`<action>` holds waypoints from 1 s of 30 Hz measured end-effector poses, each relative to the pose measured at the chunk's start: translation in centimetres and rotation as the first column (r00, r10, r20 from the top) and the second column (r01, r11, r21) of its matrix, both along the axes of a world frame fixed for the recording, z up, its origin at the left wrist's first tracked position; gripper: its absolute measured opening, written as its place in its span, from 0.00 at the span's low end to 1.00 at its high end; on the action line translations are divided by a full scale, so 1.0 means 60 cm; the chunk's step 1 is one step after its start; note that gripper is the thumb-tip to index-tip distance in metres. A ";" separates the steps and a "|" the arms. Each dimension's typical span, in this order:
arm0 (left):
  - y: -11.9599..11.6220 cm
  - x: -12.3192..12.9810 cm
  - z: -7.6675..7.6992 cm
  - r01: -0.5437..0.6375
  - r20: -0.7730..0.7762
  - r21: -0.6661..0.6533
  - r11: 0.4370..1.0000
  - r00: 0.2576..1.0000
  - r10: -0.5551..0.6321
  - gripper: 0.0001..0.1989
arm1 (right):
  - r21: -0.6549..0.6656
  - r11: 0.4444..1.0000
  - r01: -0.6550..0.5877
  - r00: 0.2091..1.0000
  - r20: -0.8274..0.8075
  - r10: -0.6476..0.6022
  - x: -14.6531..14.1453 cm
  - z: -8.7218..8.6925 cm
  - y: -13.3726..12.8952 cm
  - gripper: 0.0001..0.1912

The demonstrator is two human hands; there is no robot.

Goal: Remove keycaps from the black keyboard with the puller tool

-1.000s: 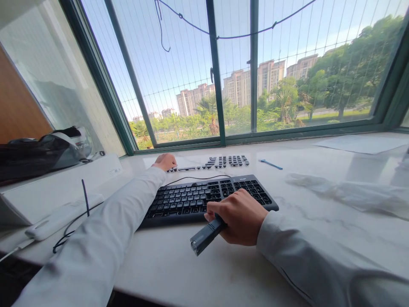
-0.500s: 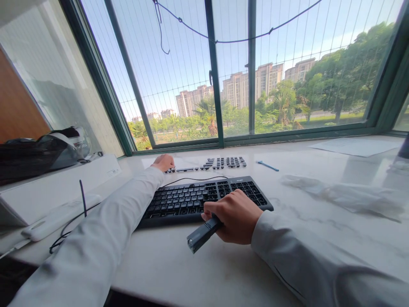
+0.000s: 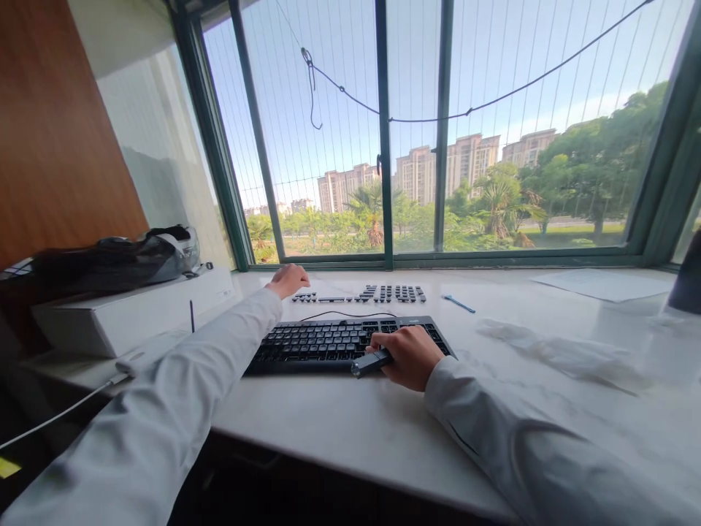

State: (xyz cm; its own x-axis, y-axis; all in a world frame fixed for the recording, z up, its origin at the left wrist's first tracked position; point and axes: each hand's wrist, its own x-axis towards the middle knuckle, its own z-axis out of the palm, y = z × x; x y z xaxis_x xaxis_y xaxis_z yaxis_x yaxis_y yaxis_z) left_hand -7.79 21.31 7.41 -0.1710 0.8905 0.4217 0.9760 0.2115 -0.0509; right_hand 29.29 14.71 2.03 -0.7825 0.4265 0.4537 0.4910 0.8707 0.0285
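Rows of small black plastic keycaps (image 3: 408,294), long axis left to right, lie on the white marbled tabletop (image 3: 328,413) just right of the left hand (image 3: 290,280), the nearer one; its fingers curl, any hold unclear. The right hand (image 3: 410,354) has its fingers closed round a dark grey oblong stick (image 3: 372,361). Unlike earlier, the stick overlaps the black plastic keyboard's (image 3: 318,340) near edge, and more left-end keycaps show.

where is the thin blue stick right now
In the head view, the thin blue stick lies on the white marbled tabletop, right of centre, just right of the rows of loose black keycaps and beyond the black rectangular keyboard.
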 end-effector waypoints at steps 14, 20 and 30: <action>-0.237 0.090 -0.062 0.015 0.217 0.277 0.961 0.973 -0.077 0.14 | 0.031 0.983 0.180 0.984 -0.023 -0.179 0.009 -0.004 0.013 0.15; -0.317 0.110 -0.114 0.082 0.193 0.361 0.929 0.968 -0.161 0.15 | 0.060 0.979 0.197 0.979 0.039 -0.199 0.010 0.001 -0.001 0.14; -0.338 0.134 -0.121 0.139 0.173 0.285 0.948 0.966 -0.194 0.14 | 0.118 0.974 0.192 0.981 0.012 -0.195 0.008 -0.006 -0.008 0.17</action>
